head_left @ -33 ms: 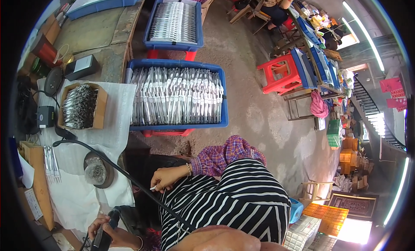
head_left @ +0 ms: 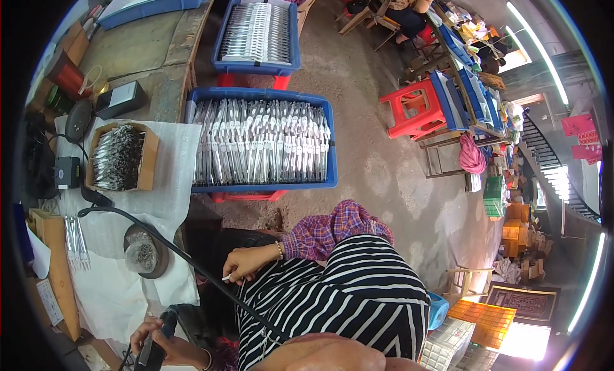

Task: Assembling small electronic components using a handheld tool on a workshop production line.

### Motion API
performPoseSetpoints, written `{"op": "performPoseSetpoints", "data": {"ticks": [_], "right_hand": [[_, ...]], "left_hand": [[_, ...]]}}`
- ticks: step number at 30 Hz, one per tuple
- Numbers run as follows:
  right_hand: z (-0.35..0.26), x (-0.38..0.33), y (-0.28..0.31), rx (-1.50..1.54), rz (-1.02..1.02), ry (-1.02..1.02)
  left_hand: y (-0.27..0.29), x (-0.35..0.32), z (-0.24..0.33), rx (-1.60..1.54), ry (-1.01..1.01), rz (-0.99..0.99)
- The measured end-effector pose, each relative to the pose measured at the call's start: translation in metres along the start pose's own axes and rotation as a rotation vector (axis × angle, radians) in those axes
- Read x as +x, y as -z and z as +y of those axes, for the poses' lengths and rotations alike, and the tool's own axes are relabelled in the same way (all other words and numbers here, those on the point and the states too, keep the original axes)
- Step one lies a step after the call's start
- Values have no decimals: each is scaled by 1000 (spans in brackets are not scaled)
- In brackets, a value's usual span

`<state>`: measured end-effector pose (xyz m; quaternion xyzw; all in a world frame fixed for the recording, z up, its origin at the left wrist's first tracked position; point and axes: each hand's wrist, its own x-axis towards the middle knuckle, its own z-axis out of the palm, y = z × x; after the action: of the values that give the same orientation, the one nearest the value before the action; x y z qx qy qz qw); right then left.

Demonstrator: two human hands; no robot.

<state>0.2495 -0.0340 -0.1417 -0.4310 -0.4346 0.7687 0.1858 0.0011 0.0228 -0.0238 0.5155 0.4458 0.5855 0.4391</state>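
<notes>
My left hand (head_left: 153, 342), low at the left by the table's edge, is wrapped round a black, rounded hand-held device (head_left: 165, 326) whose kind I cannot make out. My right hand (head_left: 249, 262) rests over my lap with curled fingers. It pinches a small white-ended piece (head_left: 226, 278), mostly hidden by the fingers. A thick black cable (head_left: 192, 261) runs from the table past my right hand towards my chest. On white sheeting (head_left: 102, 294) sits a dark round dish (head_left: 155, 267) with clear plastic and small bits in it. Several slim silvery forks (head_left: 77, 243) lie beside it.
An open cardboard box (head_left: 151, 160) of thin metal pieces stands on the table. Beyond my right arm, blue trays (head_left: 332, 147) (head_left: 295, 38) of wrapped slim metal pieces rest on red stools. Another red stool (head_left: 416, 109) stands across the aisle. A person (head_left: 409, 9) sits farther off.
</notes>
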Motion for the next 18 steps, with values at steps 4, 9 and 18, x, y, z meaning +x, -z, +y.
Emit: {"op": "performPoseSetpoints", "data": {"ticks": [4,9,18], "right_hand": [[4,-2,0,10,18,-11],[5,1,0,-17,0,-13],[6,2,1,1,25,-7]], "left_hand": [[-3,0,-1,-29,16,-13],[0,1,-5,-77,-60,-40],[4,0,-7,-82,2,-18]]}}
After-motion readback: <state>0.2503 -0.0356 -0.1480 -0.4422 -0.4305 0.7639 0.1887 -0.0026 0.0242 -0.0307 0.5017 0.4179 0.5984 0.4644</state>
